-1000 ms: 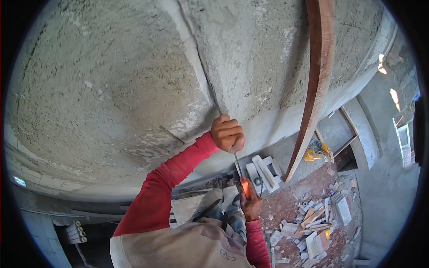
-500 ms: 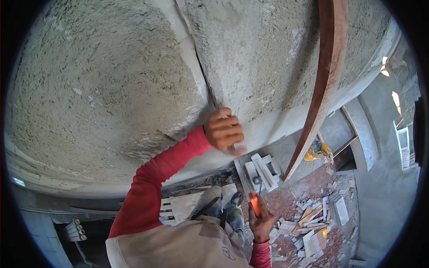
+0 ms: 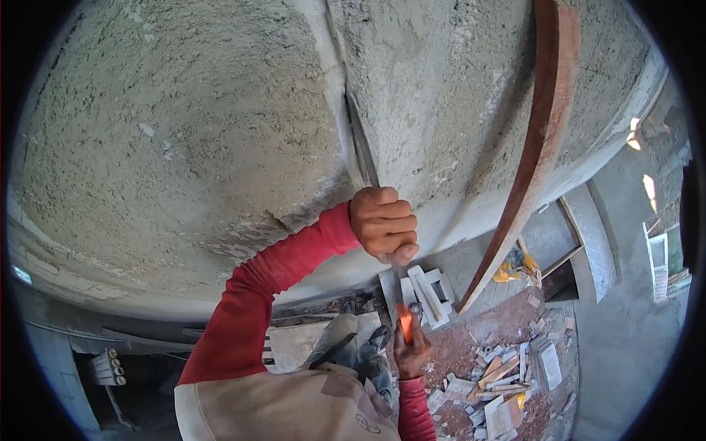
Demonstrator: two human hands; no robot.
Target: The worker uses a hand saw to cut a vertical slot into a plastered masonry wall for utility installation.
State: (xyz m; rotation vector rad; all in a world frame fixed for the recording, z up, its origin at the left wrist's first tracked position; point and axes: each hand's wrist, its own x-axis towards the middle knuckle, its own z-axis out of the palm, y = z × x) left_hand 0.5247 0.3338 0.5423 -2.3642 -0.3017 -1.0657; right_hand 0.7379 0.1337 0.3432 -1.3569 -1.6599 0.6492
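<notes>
My left hand (image 3: 384,224) is wrapped round a long grey metal chisel (image 3: 362,143), its blade lying along a narrow groove (image 3: 340,55) in the rough cement wall (image 3: 220,140). The chisel's tip is up in the groove, and part of its shaft is hidden by my fist. Below, my right hand (image 3: 413,354) grips the orange handle of what looks like a hammer (image 3: 405,323). Its metal end points up toward the underside of my left fist and is blurred, so contact with the chisel is unclear.
A long reddish wooden plank (image 3: 540,117) leans against the wall at right. Pale cut blocks (image 3: 430,294) lie beneath my hands. Wood and stone rubble (image 3: 507,378) covers the floor at lower right, near a yellow bag (image 3: 515,266). A pale board (image 3: 298,342) lies by my legs.
My left hand has shifted slightly right and down, and more of the chisel's blade shows. My right hand has moved left and slightly up with the hammer, closer beneath my left fist.
</notes>
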